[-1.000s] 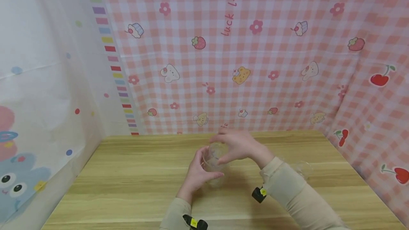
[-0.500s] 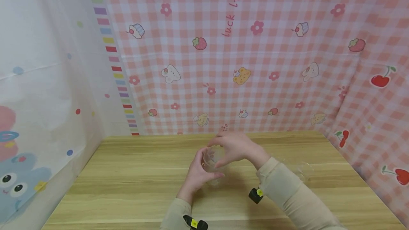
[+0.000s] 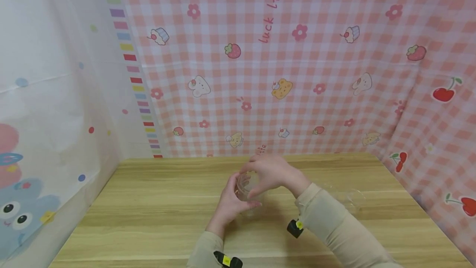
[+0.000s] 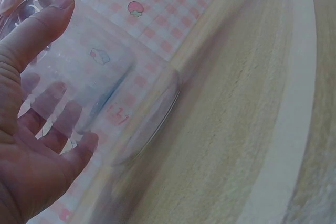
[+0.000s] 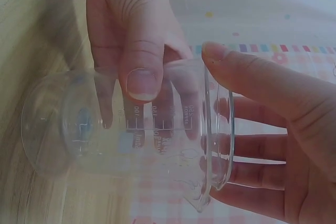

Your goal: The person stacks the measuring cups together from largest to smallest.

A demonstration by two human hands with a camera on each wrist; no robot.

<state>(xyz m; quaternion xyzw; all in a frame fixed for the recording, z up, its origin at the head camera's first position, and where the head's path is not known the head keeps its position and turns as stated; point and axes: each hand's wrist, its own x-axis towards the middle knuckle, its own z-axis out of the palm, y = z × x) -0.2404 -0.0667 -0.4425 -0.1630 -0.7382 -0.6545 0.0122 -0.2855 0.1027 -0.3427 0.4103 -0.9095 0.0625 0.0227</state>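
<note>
Nesting: inner beaker [image 5: 223, 150] inside outer beaker [image 5: 39, 129]
Left hand [image 3: 229, 204]: fingers curled round outer beaker
Right hand [image 3: 273, 173]: fingers grip inner beaker's rim
Tabletop [image 3: 156, 210]: transparent item [image 3: 354, 199], right side

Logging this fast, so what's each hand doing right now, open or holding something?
Left hand: holding the clear outer beaker by its side.
Right hand: holding the smaller nested beaker at its rim.

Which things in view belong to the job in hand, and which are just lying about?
In the job:
- outer beaker, gripped by the left hand
- inner beaker, held near its rim by the right hand

Apparently lying about:
- clear item on the table, to the right, untouched; too faint to identify
</note>
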